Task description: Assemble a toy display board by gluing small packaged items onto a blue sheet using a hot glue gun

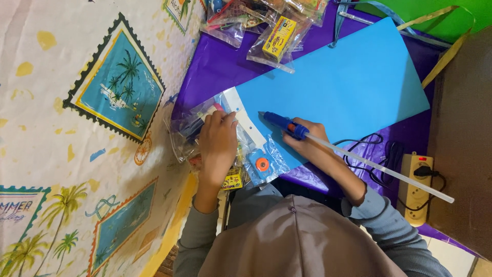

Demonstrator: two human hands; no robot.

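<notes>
Nearest me, grey sleeves lead to two hands. My right hand (pixel 307 141) grips a blue glue gun (pixel 284 124), its long axis slanting, nozzle pointing up-left onto blue paper (pixel 348 77), clear glue stick (pixel 382 169) trailing down-right. My left hand (pixel 218 143) presses flat on a clear packet (pixel 205 125) beside the paper's edge. I judge gluing is underway; the nozzle needs steady placement next.

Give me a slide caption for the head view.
Right hand aims a blue glue gun at blue card; left hand presses a clear packet.
</notes>
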